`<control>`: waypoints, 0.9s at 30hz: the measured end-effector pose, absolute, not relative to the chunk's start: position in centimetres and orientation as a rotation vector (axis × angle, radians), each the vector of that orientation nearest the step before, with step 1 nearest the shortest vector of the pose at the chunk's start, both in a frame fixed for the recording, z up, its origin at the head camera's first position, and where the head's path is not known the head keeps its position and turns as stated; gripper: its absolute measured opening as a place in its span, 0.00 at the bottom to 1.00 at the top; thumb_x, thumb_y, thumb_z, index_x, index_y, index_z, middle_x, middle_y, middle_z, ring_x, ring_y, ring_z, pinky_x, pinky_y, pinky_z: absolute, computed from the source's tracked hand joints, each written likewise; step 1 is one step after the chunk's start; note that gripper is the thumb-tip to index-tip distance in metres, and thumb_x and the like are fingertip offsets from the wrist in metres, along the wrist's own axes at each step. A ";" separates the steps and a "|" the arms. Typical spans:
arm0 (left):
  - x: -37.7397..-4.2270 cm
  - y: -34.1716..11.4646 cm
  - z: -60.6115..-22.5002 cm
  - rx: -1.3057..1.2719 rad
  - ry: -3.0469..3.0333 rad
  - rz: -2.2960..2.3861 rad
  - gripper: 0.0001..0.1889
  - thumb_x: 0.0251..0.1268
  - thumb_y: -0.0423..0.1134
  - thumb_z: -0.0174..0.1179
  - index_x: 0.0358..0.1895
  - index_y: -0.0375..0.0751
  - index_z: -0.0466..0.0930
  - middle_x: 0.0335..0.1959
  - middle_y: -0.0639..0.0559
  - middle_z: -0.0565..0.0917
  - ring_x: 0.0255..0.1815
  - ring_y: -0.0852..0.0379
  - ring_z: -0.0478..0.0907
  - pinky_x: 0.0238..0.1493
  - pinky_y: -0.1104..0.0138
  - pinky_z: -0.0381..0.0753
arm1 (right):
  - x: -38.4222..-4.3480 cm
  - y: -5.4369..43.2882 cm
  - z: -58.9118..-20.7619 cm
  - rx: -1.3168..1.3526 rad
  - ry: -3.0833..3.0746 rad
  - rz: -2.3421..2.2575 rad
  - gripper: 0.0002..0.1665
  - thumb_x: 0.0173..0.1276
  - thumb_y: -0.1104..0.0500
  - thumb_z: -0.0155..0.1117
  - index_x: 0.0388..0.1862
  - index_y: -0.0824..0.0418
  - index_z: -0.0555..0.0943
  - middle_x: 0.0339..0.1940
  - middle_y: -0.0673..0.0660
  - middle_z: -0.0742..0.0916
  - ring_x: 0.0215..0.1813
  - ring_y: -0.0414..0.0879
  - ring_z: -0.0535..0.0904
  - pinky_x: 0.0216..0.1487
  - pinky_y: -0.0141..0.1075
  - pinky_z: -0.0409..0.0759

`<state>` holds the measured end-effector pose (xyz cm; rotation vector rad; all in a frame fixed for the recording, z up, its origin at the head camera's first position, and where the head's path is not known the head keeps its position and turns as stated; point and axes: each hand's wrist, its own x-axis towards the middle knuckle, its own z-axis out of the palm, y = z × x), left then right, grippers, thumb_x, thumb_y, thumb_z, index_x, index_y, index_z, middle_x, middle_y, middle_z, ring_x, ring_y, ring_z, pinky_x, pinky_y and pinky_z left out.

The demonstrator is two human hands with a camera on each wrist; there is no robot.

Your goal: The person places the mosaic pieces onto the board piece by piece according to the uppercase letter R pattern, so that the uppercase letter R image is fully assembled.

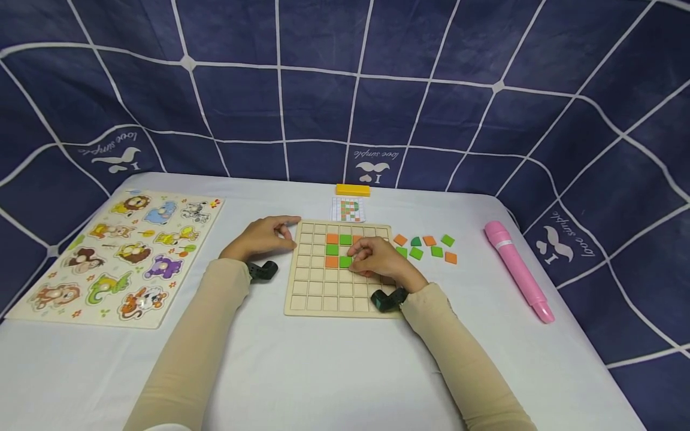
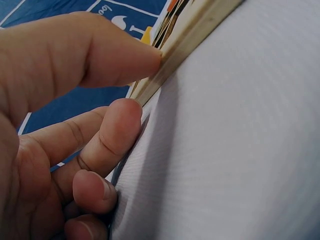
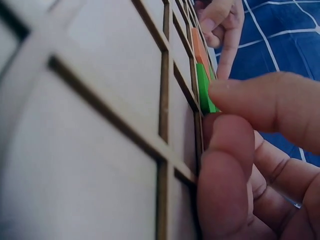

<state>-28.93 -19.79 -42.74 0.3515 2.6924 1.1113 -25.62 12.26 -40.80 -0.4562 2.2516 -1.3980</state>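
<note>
In the head view a wooden grid board (image 1: 307, 287) lies with several orange and green square tiles set in its cells. My right hand (image 1: 377, 258) is over the board's middle, thumb and index fingertip pinching the edge of a green tile (image 3: 204, 90) beside an orange tile (image 3: 199, 47). Its other fingers are curled underneath. At the board's upper left corner is my left hand (image 1: 262, 236). Its thumb tip touches the board's side edge (image 2: 172, 57) in the left wrist view, and the other fingers are loosely bent with nothing held.
Loose green and orange tiles (image 1: 429, 240) lie right of the board. Behind it are a pattern card (image 1: 348, 209) and a yellow block (image 1: 353, 190). An animal peg puzzle (image 1: 118, 254) is at the left, a pink microphone-shaped stick (image 1: 518, 272) at the right.
</note>
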 end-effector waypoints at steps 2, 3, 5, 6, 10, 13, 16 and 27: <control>-29.0 -19.7 -42.7 0.355 2.687 1.113 0.41 0.60 0.40 0.72 0.79 0.40 0.74 0.40 0.51 0.87 0.32 0.55 0.72 0.48 0.59 0.69 | -25.6 12.4 -40.7 -0.461 2.242 -1.394 0.17 0.67 0.72 0.73 0.53 0.74 0.83 0.29 0.51 0.86 0.28 0.40 0.79 0.32 0.31 0.80; -29.0 -19.7 -42.7 0.359 2.684 1.113 0.41 0.60 0.40 0.72 0.80 0.40 0.73 0.40 0.51 0.87 0.32 0.55 0.72 0.47 0.59 0.69 | -25.6 12.6 -40.6 -0.467 2.240 -1.387 0.17 0.67 0.71 0.73 0.54 0.73 0.83 0.30 0.51 0.86 0.29 0.40 0.80 0.33 0.31 0.81; -29.1 -19.6 -42.7 0.366 2.678 1.114 0.41 0.60 0.40 0.72 0.80 0.40 0.73 0.40 0.52 0.86 0.32 0.55 0.71 0.46 0.59 0.68 | -25.7 12.9 -40.6 -0.484 2.224 -1.379 0.18 0.68 0.70 0.73 0.55 0.73 0.83 0.31 0.51 0.87 0.30 0.40 0.81 0.35 0.32 0.82; -29.2 -19.5 -42.7 0.371 2.677 1.115 0.41 0.60 0.40 0.72 0.80 0.40 0.73 0.40 0.52 0.87 0.32 0.55 0.71 0.46 0.59 0.68 | -25.7 13.2 -40.5 -0.494 2.210 -1.383 0.18 0.68 0.70 0.73 0.56 0.73 0.83 0.31 0.51 0.87 0.31 0.41 0.81 0.35 0.32 0.83; -29.3 -19.3 -42.7 0.390 2.676 1.121 0.41 0.60 0.41 0.72 0.79 0.40 0.74 0.41 0.51 0.87 0.32 0.55 0.72 0.45 0.60 0.69 | -25.9 14.3 -40.2 -0.491 2.124 -1.445 0.20 0.71 0.69 0.70 0.60 0.73 0.82 0.35 0.52 0.88 0.34 0.43 0.83 0.39 0.34 0.85; -29.3 -19.4 -42.7 0.393 2.676 1.123 0.41 0.60 0.41 0.73 0.79 0.39 0.73 0.41 0.51 0.87 0.32 0.55 0.72 0.45 0.60 0.69 | -25.9 15.4 -40.0 -0.452 2.070 -1.501 0.20 0.72 0.68 0.68 0.62 0.73 0.81 0.36 0.54 0.88 0.35 0.44 0.84 0.42 0.34 0.85; -29.3 -19.6 -42.7 0.377 2.673 1.127 0.41 0.61 0.42 0.73 0.80 0.38 0.73 0.41 0.50 0.86 0.32 0.55 0.72 0.46 0.60 0.69 | -25.9 16.6 -40.0 -0.443 2.065 -1.514 0.20 0.74 0.67 0.68 0.62 0.72 0.81 0.36 0.55 0.88 0.35 0.44 0.83 0.43 0.34 0.85; -29.4 -20.0 -42.9 0.376 2.670 1.118 0.41 0.61 0.41 0.73 0.80 0.39 0.73 0.41 0.50 0.86 0.32 0.55 0.72 0.46 0.59 0.69 | -24.8 23.2 -40.3 -0.423 2.244 -1.559 0.19 0.77 0.66 0.66 0.61 0.77 0.79 0.39 0.59 0.87 0.33 0.44 0.82 0.40 0.34 0.84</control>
